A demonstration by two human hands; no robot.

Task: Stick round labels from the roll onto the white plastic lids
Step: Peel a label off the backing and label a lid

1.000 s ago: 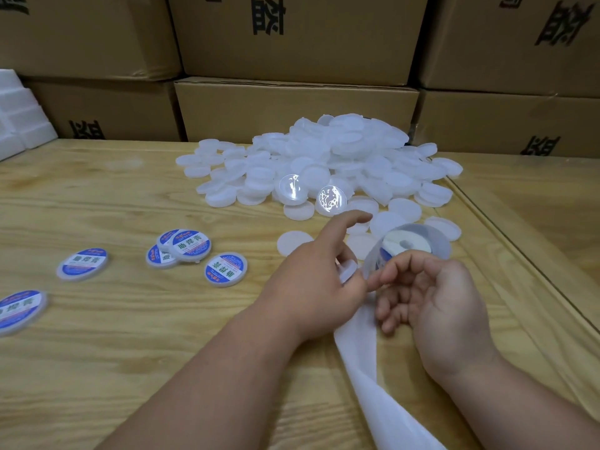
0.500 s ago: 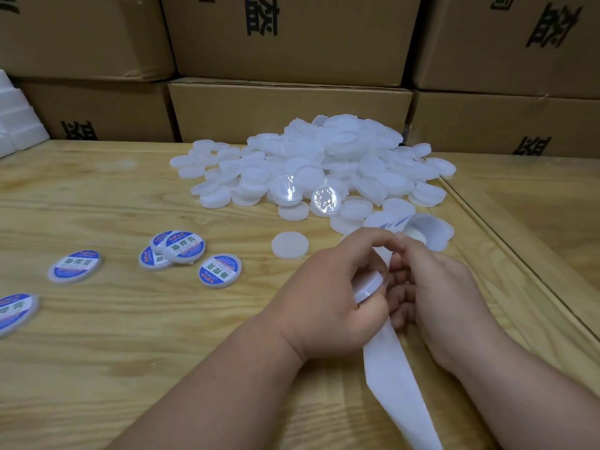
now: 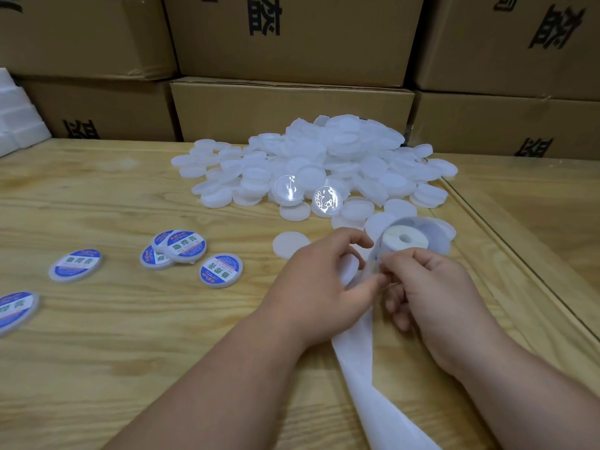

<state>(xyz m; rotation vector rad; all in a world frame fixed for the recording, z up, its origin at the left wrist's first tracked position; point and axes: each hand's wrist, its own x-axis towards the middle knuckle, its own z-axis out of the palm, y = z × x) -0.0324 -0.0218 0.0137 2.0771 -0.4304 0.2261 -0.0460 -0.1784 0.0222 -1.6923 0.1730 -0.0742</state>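
**Hands meet at the label roll**

The label roll [image 3: 404,243] lies on its side on the worktop [image 3: 107,336], its hollow core facing up and toward the camera, just in front of the heap of white lids [image 3: 324,164]. From it a white backing strip [image 3: 367,378] runs long and narrow toward the near edge, passing between the two wrists and widening as it nears the camera.

The worktop is pale wood with clear grain; a seam runs along its right side. Brown cardboard boxes [image 3: 292,105] with black printed characters stand stacked behind it, and white foam blocks [image 3: 16,121] sit at the far left. Five lids already bearing blue-and-white labels [image 3: 220,270] lie to the left of the hands — two of them overlapping. One bare lid [image 3: 289,244] lies flat, apart from the heap.

The left hand [image 3: 324,287] is curled around a white lid [image 3: 349,271], thumb and forefinger half open above it. The right hand [image 3: 428,287] has thumb and forefinger pinched together at the strip just below the roll, its other fingers curled under. The two hands touch at the fingertips; whether a label is between them cannot be told.
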